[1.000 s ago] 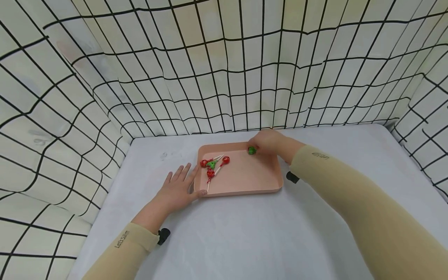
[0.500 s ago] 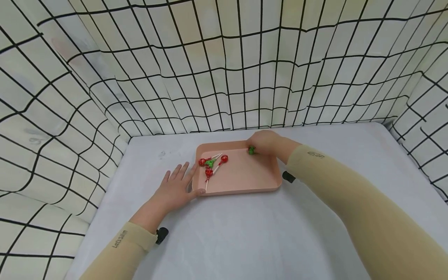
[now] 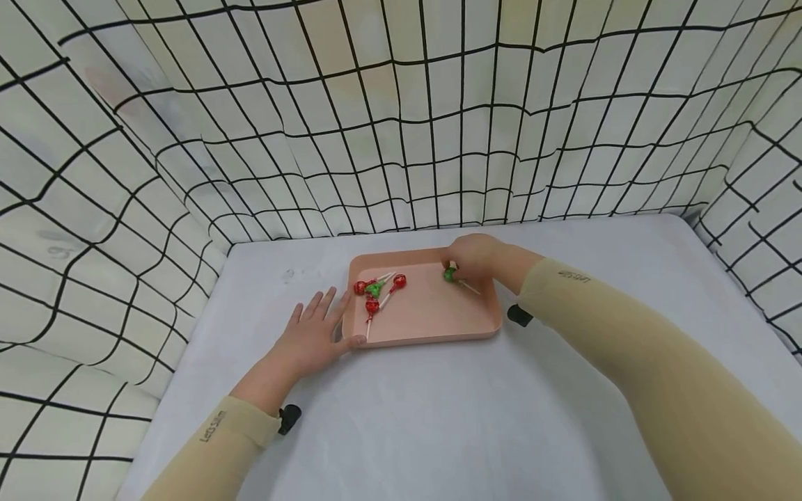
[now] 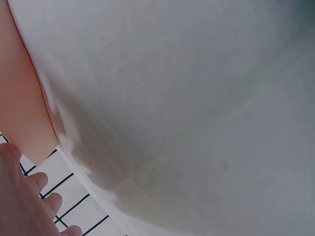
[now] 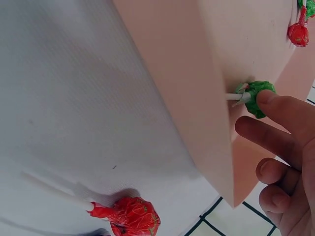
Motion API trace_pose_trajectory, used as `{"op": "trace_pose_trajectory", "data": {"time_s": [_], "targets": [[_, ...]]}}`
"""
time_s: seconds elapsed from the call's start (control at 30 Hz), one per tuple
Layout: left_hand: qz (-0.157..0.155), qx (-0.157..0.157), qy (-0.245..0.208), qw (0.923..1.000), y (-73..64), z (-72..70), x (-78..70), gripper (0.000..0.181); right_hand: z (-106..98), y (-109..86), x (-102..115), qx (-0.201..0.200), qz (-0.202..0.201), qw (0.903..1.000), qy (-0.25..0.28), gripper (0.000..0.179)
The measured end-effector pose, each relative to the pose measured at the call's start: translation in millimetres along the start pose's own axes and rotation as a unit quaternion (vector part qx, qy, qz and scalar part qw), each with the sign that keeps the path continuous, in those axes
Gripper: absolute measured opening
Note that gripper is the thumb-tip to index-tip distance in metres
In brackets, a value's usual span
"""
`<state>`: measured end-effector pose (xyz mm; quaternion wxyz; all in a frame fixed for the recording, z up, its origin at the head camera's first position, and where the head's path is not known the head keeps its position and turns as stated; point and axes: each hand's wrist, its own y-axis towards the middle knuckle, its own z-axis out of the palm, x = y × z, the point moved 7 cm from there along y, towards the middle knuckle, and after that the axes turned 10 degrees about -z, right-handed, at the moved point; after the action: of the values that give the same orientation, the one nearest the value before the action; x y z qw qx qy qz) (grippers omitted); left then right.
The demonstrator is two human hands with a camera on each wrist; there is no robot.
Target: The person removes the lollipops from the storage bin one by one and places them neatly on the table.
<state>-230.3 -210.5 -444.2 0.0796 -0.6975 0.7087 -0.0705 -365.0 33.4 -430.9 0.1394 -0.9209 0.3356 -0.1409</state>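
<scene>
In the head view my left hand (image 3: 313, 341) lies flat with spread fingers against the left edge of a pink tray (image 3: 432, 320). My right hand (image 3: 476, 254) is over the tray's far right corner, at a green-wrapped lollipop (image 3: 449, 274). The right wrist view shows that lollipop's green head (image 5: 256, 96) inside the tray, with the thumb overlapping it and the index finger standing apart. Its white stick points to the near right. Toward the left end lie a green lollipop (image 3: 374, 289) and red ones, among them a near red lollipop (image 3: 372, 306).
Outside the tray, a red lollipop (image 5: 135, 216) rests on the white tabletop in the right wrist view; my right arm hides that spot in the head view. A white wall with black grid lines (image 3: 432, 153) closes the back and sides.
The green lollipop at my right hand now has its stick showing, pointing to the near right. My right fingers have loosened from it. My left hand has stayed at the tray's edge.
</scene>
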Motion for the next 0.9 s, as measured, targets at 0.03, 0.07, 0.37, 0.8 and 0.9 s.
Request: {"op": "trace_pose_trajectory", "data": {"time_s": [0.03,0.07,0.37,0.8,0.9], "targets": [[0.001,-0.001,0.000,1.0000,-0.2,-0.4,0.1,0.097,-0.4,-0.6,0.3,-0.001,-0.002,1.0000,0.001,0.016],[0.002,-0.002,0.000,1.0000,-0.3,-0.8,0.2,0.097,-0.8,-1.2,0.7,-0.002,-0.004,1.0000,0.004,0.017],[0.008,-0.006,-0.001,0.9999,-2.0,-3.2,-0.9,0.095,-1.0,-10.7,-2.0,0.003,0.002,0.9997,0.023,0.027],[0.006,-0.008,-0.001,0.9999,-0.4,-0.4,-0.3,0.096,-5.4,-16.3,-8.4,-0.003,0.010,0.9956,0.094,0.036],[0.005,-0.006,-0.002,1.0000,-0.7,-0.5,0.0,0.095,-3.6,-16.5,-8.3,-0.007,0.007,0.9942,0.107,0.033]]}}
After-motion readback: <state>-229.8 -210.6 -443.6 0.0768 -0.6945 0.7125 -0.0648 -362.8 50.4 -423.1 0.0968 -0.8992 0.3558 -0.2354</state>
